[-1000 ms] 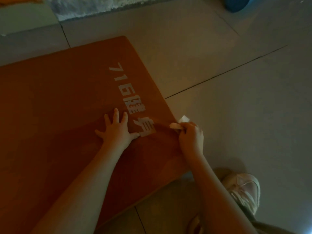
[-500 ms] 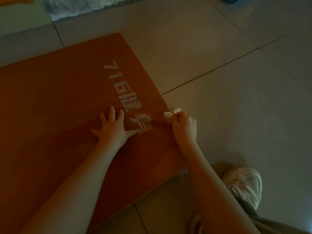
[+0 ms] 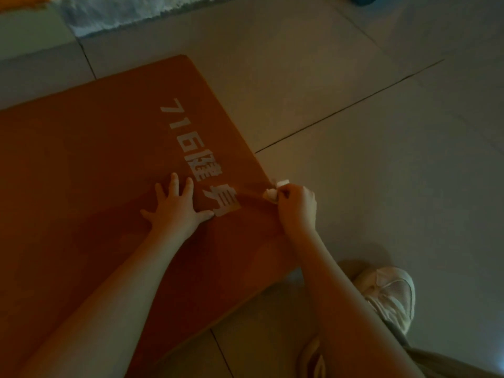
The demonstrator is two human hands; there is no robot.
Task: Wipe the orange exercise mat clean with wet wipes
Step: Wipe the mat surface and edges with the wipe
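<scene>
1. a person crouches on the tiled floor (image 3: 354,126) over the orange mat (image 3: 81,186), which lies flat and fills the left of the view, with white lettering (image 3: 191,148) running near its right edge.
2. the left hand (image 3: 174,211) lies spread on the mat, fingers fanned and palm down, the thumb touching the last printed character.
3. the right hand (image 3: 296,207) curls round a crumpled white wipe (image 3: 271,193) and pinches it against the mat's right border, just beside the lettering. a pale shoe (image 3: 390,296) stands on the floor near that arm.
4. the step in hand looks like the scrubbing of the right border, with the flat hand bracing the mat against the rubbing.
5. the next move likely calls for short strokes along that edge toward the far corner, with steady pressure so the mat does not ruck. most of the surface to the left appears to remain to be done.
6. against a second ago, the wipe and right hand sit slightly farther up the edge relative to the last character. the left hand keeps its place beside that character.
</scene>
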